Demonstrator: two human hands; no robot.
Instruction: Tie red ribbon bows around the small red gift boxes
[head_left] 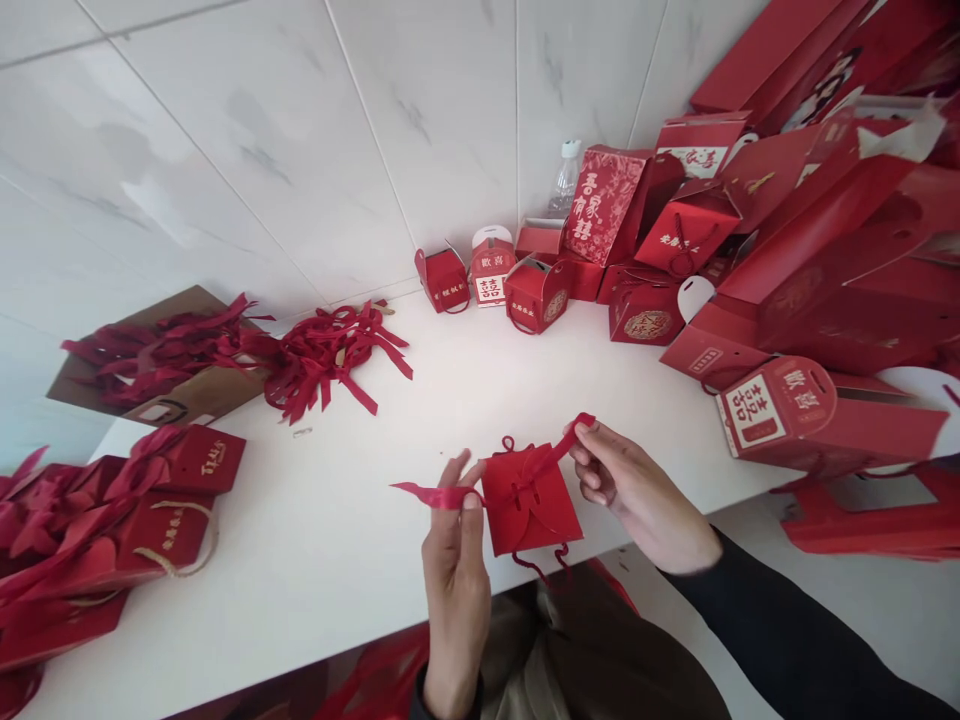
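A small red gift box (534, 515) rests near the table's front edge, its top flaps folded together and cord handles showing at front and back. A red ribbon (559, 448) runs through slits in the middle of its top. My left hand (456, 560) pinches one ribbon end between thumb and fingers at the box's left side, with the tail pointing left. The other end is held by my right hand (619, 475), fingers closed, just off the box's right corner.
Ribbons lie in an open cardboard box (217, 395) and in a loose pile (330, 355) beside it. Boxes with ribbons (176, 520) stand at the left. Several red boxes (540, 292) line the tiled wall, near a clear bottle (565, 180). More boxes (825, 300) are heaped at the right.
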